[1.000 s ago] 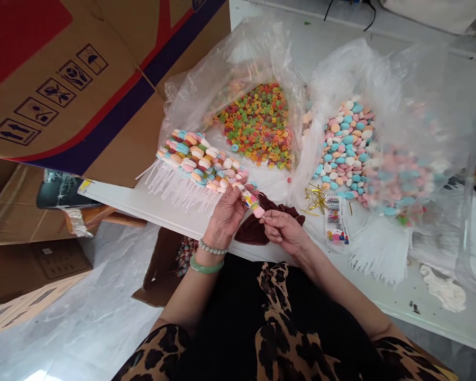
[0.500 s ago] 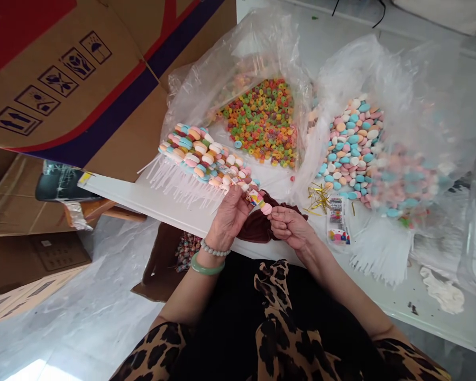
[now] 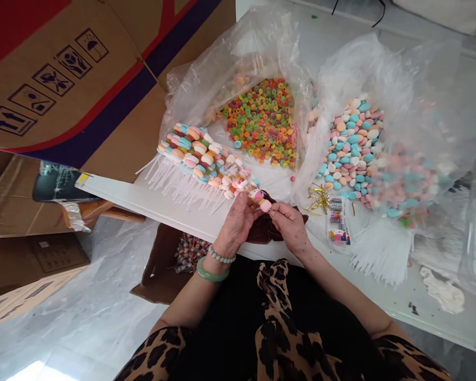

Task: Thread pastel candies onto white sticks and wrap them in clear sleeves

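Note:
Between my two hands is a candy stick (image 3: 265, 205), a short stack of pink, yellow and white candies with a printed wrapper around part of it. My left hand (image 3: 236, 225) is closed, its thumb and fingers at the wrapped side. The fingertips of my right hand (image 3: 289, 226) pinch the pink candy end. Just beyond my left hand lies a pile of finished-looking candy sticks (image 3: 200, 156), their white sticks pointing toward me. A dark brown cloth (image 3: 265, 230) lies beneath my hands.
Open plastic bags hold ring candies (image 3: 262, 121) and pastel oval candies (image 3: 353, 137). Gold twist ties (image 3: 319, 197), printed wrappers (image 3: 338, 221) and bare white sticks (image 3: 384, 254) lie to the right. A large carton (image 3: 115, 90) stands left; a lower box (image 3: 153, 275) holds wrapped candies.
My left hand has shifted slightly right and toward me, its fingers now lower beside the candy stick. My right hand keeps its pinch and has moved only a little.

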`<state>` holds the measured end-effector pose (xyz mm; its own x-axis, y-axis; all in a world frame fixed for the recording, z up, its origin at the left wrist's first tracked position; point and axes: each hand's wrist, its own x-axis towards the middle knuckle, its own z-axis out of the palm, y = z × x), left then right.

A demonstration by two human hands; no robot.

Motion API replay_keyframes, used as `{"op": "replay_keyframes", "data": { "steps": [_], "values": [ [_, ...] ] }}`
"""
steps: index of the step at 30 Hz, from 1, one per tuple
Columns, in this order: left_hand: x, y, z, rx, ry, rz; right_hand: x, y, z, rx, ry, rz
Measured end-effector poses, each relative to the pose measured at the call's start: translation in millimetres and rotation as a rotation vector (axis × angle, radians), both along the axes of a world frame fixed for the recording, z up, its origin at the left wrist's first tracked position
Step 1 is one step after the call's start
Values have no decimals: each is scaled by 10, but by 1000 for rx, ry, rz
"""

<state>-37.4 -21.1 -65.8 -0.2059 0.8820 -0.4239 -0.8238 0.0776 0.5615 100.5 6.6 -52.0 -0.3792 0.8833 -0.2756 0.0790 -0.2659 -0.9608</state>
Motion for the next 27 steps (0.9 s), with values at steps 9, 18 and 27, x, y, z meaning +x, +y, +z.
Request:
{"op": "replay_keyframes", "data": {
  "steps": [9, 18, 27],
  "values": [
    [-350, 89, 79, -76, 251, 189, 39, 12, -102, 185, -353, 192],
    [-235, 81, -4, -86, 310, 217, -51, 36, 37, 64, -400, 205],
    [-102, 45, -72, -175, 383, 407, -273, 90, 19, 219, -565, 309]
  ]
}}
